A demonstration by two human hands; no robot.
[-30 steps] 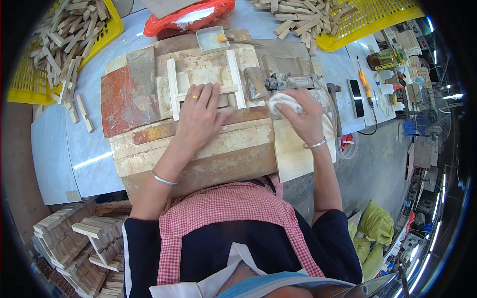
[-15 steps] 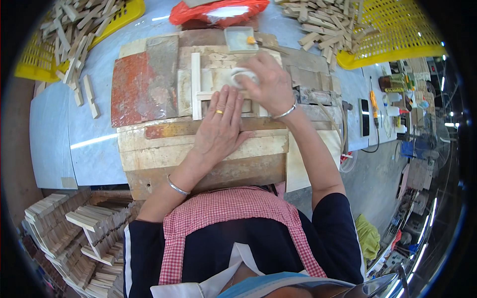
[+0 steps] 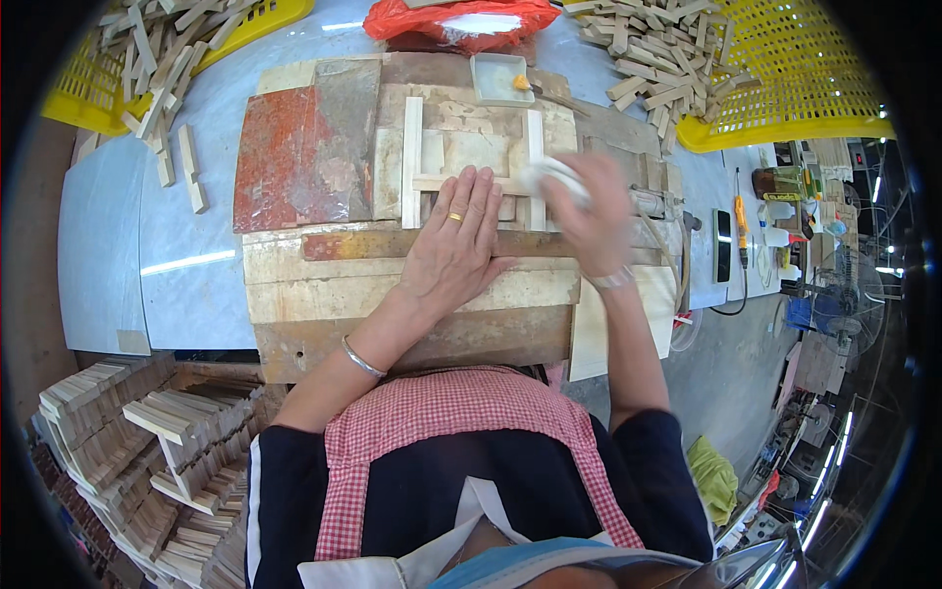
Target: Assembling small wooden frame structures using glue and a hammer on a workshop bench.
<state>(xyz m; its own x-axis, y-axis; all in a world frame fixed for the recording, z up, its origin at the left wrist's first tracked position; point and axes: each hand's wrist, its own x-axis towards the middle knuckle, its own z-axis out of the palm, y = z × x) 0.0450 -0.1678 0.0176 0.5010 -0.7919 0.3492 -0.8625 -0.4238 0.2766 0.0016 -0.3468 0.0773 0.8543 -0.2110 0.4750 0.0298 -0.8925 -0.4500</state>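
Observation:
An H-shaped wooden frame lies on the worn work boards in front of me: a left strip (image 3: 412, 162), a right strip (image 3: 536, 133) and a crossbar (image 3: 432, 184) between them. My left hand (image 3: 456, 240) rests flat, fingers stretched out and together, with its fingertips on the crossbar. Smeared by motion, my right hand (image 3: 601, 216) grips a white wad of cloth (image 3: 557, 182) by the right strip, close to where the crossbar meets it. Blur hides whether the cloth touches the wood.
Beyond the frame stand a shallow tray (image 3: 500, 80) with a brush on it and a red plastic bag (image 3: 461, 22). Wooden pieces (image 3: 657, 59) heap beside a yellow basket (image 3: 785, 74); more lie at far left. Stacked wood (image 3: 167, 452) stands lower left. A phone (image 3: 722, 245) lies right.
My right hand has moved right with the white cloth, from above the crossbar to the right strip, uncovering that strip. My left hand stays on the crossbar. The whole view has shifted slightly.

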